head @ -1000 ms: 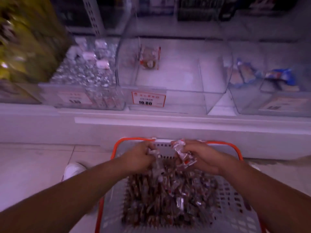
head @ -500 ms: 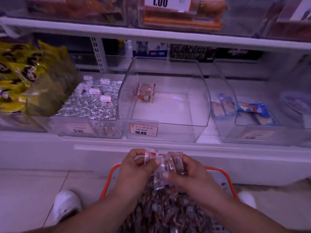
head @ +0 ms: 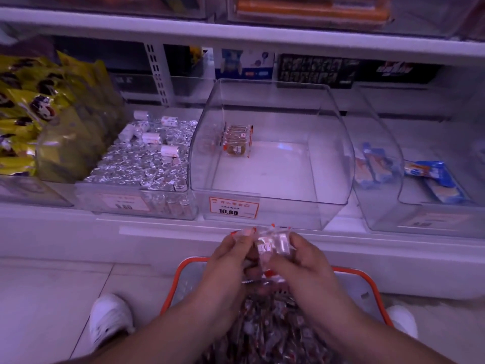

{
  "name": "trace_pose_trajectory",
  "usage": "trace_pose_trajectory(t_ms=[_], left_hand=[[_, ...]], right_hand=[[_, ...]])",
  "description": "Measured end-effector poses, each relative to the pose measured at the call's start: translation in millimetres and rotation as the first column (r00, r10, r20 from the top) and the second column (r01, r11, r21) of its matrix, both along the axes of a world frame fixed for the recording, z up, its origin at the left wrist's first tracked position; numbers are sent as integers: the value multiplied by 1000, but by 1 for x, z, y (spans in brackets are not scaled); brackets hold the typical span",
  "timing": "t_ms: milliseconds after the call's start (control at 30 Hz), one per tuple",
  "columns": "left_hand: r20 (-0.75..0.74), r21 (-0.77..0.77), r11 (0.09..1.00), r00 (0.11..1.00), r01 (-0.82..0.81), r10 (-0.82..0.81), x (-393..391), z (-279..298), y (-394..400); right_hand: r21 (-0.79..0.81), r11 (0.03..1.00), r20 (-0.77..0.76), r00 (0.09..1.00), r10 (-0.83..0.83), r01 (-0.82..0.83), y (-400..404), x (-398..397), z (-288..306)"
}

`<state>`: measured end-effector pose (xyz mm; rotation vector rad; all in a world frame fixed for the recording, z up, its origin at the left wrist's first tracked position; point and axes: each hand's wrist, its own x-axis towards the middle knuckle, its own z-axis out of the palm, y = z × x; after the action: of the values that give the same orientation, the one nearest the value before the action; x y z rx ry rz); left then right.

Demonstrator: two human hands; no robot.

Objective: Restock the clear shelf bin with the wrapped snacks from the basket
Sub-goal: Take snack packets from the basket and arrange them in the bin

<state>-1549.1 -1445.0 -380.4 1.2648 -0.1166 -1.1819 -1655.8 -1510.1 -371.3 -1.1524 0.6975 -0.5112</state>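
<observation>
While the clear shelf bin (head: 270,158) held just a few packets at its back, both hands gripped a bunch of wrapped snacks (head: 270,245) above the basket (head: 367,292), left hand (head: 228,261) and right hand (head: 304,261) fingers curled around it.

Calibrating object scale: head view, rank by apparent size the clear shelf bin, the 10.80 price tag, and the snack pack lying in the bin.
1. Clear shelf bin, largest by far.
2. Price tag.
3. Snack pack. It looks only slightly smaller than the tag and sits farther back, so this order is unsure.
</observation>
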Motion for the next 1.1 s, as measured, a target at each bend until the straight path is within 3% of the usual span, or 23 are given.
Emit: trace_pose_trajectory(t_ms=[67,167,300,467,533,633,733,800,967,1100], left_hand=[[19,6,999,999,-40,39,3,0,1],[41,8,996,995,-91,91,4,0,4],[-13,39,998,998,-53,53,1,1,2],[29,2,1000,999,-18,18,0,-1,4],[33,27,996,996,-79,78,3,-4,5],[3,21,994,994,-112,111,1,-3,3],[-28,-9,995,995,-99,99,-7,0,0],[-61,-25,995,993,-101,100,-9,3,-1],[191,-99,994,980,-39,57,-14,6,2],[193,-115,992,978,-59,80,-13,14,4]], right_hand=[[162,986,36,999,25,-30,-8,-3,5],[136,987,-33,995,90,-85,-14,-8,5],[-106,991,-266,963,49,-80,-13,-9,-4],[-447,886,-422,902,-86,-125,-12,-7,-10],[-465,878,-432,895,-114,-113,-16,-8,-13],[-345,938,-328,941,-82,-39,-10,-3,-7],[-435,894,-295,955,-34,-102,6,1,-7],[-513,855,-291,952,-93,-73,10,1,-10],[-573,819,-243,951,-190,17,11,-1,-11],[-529,848,-223,960,-171,28,10,-3,-5]])
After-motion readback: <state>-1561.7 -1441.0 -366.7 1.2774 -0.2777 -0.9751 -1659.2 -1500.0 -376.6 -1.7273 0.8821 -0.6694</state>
